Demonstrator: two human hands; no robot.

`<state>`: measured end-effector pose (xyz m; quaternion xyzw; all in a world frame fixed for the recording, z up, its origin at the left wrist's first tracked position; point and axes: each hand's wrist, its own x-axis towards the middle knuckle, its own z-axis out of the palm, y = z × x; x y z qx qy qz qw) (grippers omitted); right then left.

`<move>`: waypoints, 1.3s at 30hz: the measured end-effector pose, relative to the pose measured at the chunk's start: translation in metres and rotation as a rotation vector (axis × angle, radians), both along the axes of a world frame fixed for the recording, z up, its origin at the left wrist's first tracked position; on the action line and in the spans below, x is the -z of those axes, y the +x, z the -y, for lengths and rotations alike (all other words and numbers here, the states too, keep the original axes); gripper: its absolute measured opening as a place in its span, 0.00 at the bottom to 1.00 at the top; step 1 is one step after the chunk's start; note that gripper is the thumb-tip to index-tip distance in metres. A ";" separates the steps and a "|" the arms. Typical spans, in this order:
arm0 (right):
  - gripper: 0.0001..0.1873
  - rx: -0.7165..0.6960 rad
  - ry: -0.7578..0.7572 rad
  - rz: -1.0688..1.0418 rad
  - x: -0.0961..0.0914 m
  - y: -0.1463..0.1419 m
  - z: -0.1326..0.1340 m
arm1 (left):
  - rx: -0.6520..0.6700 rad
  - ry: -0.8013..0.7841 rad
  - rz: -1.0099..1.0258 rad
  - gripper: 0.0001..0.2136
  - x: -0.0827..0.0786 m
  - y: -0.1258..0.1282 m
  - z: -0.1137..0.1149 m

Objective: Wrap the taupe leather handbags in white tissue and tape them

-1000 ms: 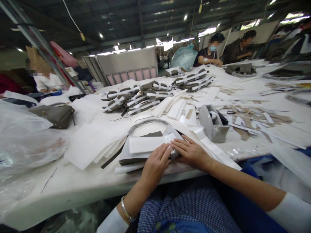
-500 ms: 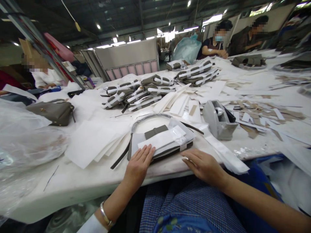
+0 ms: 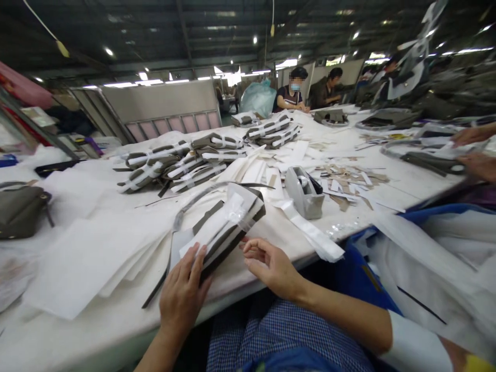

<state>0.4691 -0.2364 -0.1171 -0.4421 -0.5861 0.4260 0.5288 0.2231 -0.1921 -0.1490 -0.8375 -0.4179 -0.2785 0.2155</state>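
A flat grey bag piece wrapped in white paper (image 3: 222, 227) lies near the table's front edge, turned at an angle, with clear tape across its far end. My left hand (image 3: 182, 292) rests flat on its near left end, fingers spread. My right hand (image 3: 269, 266) hovers just right of the piece at the table edge, fingers loosely curled and holding nothing. A grey strap (image 3: 163, 279) trails from under the piece toward me.
A grey tape dispenser (image 3: 304, 191) stands right of the piece, with a white strip (image 3: 312, 232) hanging over the edge. Stacks of wrapped grey pieces (image 3: 174, 163) lie behind. White sheets (image 3: 89, 253) are at left, a grey handbag (image 3: 21, 209) far left. Other people work at the far end.
The view swung to the right. The wrapped piece has been turned to an angle. My left hand slid down to its near end, and my right hand lifted off the table edge.
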 end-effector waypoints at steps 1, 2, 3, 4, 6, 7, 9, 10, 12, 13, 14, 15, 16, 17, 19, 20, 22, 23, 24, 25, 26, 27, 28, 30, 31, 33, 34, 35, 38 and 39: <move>0.11 -0.015 0.080 0.098 -0.004 0.004 -0.002 | -0.012 0.012 0.016 0.32 0.001 -0.002 -0.001; 0.13 -0.017 0.163 0.221 -0.007 0.013 -0.005 | -0.015 0.023 0.030 0.31 0.002 -0.003 -0.001; 0.13 0.003 0.244 0.356 -0.008 0.026 -0.009 | -0.010 0.030 0.038 0.31 0.004 -0.003 -0.002; 0.14 0.038 0.313 0.494 -0.008 0.042 -0.013 | -0.002 0.036 0.045 0.30 0.005 -0.003 -0.003; 0.14 0.157 0.401 0.747 -0.002 0.083 -0.021 | 0.012 0.039 0.057 0.29 0.007 -0.001 -0.005; 0.15 0.211 0.405 0.871 0.003 0.105 -0.024 | 0.013 0.037 0.067 0.29 0.008 0.000 -0.006; 0.17 0.319 0.368 1.092 0.015 0.147 -0.028 | 0.011 0.032 0.093 0.30 0.010 0.001 -0.007; 0.17 0.340 0.346 1.186 0.020 0.164 -0.029 | 0.010 0.029 0.106 0.30 0.011 0.002 -0.008; 0.17 0.337 0.314 1.327 0.029 0.186 -0.028 | 0.009 0.018 0.125 0.30 0.012 0.001 -0.008; 0.16 0.322 0.306 1.374 0.031 0.192 -0.028 | 0.010 0.010 0.127 0.30 0.012 0.001 -0.008; 0.15 0.312 0.297 1.406 0.033 0.194 -0.027 | 0.013 0.003 0.126 0.30 0.013 0.001 -0.008; 0.14 0.310 0.284 1.425 0.033 0.193 -0.027 | 0.016 -0.001 0.122 0.30 0.013 0.001 -0.008; 0.13 0.318 0.264 1.434 0.032 0.190 -0.028 | 0.020 0.002 0.119 0.30 0.012 0.001 -0.008; 0.13 0.336 0.240 1.435 0.029 0.187 -0.028 | 0.023 0.009 0.117 0.30 0.012 0.001 -0.008; 0.12 0.365 0.187 1.429 0.022 0.182 -0.031 | 0.020 0.021 0.116 0.30 0.011 0.002 -0.008; 0.12 0.369 0.165 1.432 0.019 0.180 -0.033 | 0.016 0.024 0.117 0.30 0.011 0.002 -0.008; 0.11 0.369 0.141 1.452 0.011 0.180 -0.037 | 0.007 0.021 0.116 0.30 0.011 0.002 -0.008; 0.12 0.373 0.140 1.464 0.007 0.181 -0.039 | 0.004 0.019 0.116 0.30 0.011 0.003 -0.008; 0.12 0.382 0.150 1.470 0.003 0.181 -0.040 | 0.004 0.021 0.114 0.30 0.011 0.002 -0.008; 0.13 0.392 0.170 1.466 -0.001 0.180 -0.040 | 0.005 0.024 0.114 0.30 0.011 0.002 -0.008; 0.13 0.399 0.196 1.448 -0.005 0.179 -0.040 | 0.007 0.026 0.114 0.29 0.011 0.002 -0.008; 0.13 0.398 0.224 1.417 -0.009 0.175 -0.038 | 0.008 0.027 0.116 0.29 0.012 0.002 -0.008; 0.13 0.388 0.249 1.374 -0.013 0.171 -0.036 | 0.009 0.028 0.119 0.29 0.012 0.002 -0.008; 0.11 0.334 0.269 1.258 -0.021 0.157 -0.027 | 0.007 0.024 0.129 0.29 0.012 0.003 -0.009; 0.10 0.273 0.253 1.194 -0.025 0.149 -0.022 | 0.005 0.022 0.137 0.29 0.012 0.003 -0.008; 0.09 0.081 0.172 1.072 -0.030 0.132 -0.012 | 0.004 0.017 0.154 0.30 0.012 0.003 -0.008; 0.09 -0.015 0.123 1.024 -0.031 0.124 -0.008 | 0.005 0.016 0.163 0.30 0.012 0.003 -0.008; 0.09 -0.078 0.085 0.992 -0.030 0.118 -0.006 | 0.007 0.015 0.172 0.30 0.012 0.003 -0.007; 0.18 -0.032 0.092 1.011 -0.015 0.102 -0.010 | 0.004 0.015 0.188 0.30 0.013 0.003 -0.007; 0.23 0.012 0.107 1.050 -0.006 0.098 -0.015 | -0.001 0.017 0.192 0.30 0.013 0.002 -0.007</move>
